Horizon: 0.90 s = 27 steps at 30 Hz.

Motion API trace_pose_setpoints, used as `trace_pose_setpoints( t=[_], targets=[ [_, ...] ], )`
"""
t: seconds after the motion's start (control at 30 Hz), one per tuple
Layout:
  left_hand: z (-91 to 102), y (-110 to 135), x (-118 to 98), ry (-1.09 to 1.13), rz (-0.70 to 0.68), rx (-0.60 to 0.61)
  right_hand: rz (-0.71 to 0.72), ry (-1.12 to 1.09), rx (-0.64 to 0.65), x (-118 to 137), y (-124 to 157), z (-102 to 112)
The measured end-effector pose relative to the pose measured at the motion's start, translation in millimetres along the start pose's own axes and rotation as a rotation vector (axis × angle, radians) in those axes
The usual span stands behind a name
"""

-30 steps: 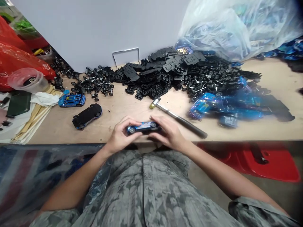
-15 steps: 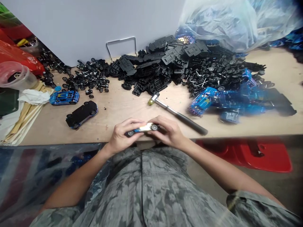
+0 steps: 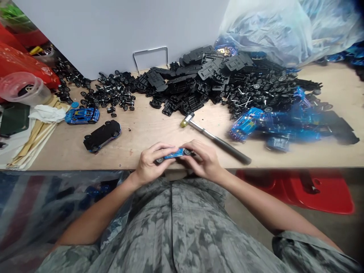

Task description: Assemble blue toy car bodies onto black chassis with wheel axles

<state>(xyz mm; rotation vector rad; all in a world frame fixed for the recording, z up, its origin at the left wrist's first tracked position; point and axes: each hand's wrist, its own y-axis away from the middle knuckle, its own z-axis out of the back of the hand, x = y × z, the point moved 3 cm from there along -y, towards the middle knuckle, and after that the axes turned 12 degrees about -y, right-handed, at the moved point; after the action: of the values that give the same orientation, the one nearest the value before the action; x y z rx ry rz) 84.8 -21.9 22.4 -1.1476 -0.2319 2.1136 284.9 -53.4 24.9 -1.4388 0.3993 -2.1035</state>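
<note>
Between my two hands, at the table's front edge, is a blue toy car [image 3: 174, 154] with its wheeled side facing me. My left hand [image 3: 152, 161] grips its left end, fingers above and thumb below. The right end is pinched the same way by my right hand [image 3: 203, 159]. Parts of the car are hidden under the fingers. Just beyond lies a hammer [image 3: 210, 135] with a black handle and a yellowish face. To the left, a toy car lies upside down, its black chassis [image 3: 102, 135] showing, and a blue toy car [image 3: 82, 115] rests behind it.
Black chassis plates [image 3: 190, 81] are heaped at the back, with wheel axles [image 3: 110, 91] to their left. Blue car bodies [image 3: 247, 123] lie on the right, partly blurred. A plastic bag [image 3: 273, 30], a clear tub [image 3: 25, 91] and a red stool [image 3: 324, 189] surround the work area.
The car between my hands has tilted slightly; its bright glare is gone and its blue side shows. Both hands keep their grip. The whole view has shifted a little.
</note>
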Motion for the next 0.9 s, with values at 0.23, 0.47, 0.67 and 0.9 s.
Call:
trace_pose_setpoints(
  t=[0.23, 0.47, 0.67, 0.9],
  targets=[
    [7.4, 1, -2, 0.002, 0.028, -0.004, -0.036, 0.034, -0.012, -1, 9, -4],
    [13.2, -13, 1, -0.191, 0.062, 0.059, -0.327, 0.048, 0.049, -12, -15, 5],
    [1.8, -9, 2, -0.584, -0.268, 0.180, -0.720, 0.085, 0.357, -34, -61, 5],
    [-0.4, -9, 17, -0.598, -0.294, 0.250, -0.416, 0.857, 0.244, -8, -25, 58]
  ],
)
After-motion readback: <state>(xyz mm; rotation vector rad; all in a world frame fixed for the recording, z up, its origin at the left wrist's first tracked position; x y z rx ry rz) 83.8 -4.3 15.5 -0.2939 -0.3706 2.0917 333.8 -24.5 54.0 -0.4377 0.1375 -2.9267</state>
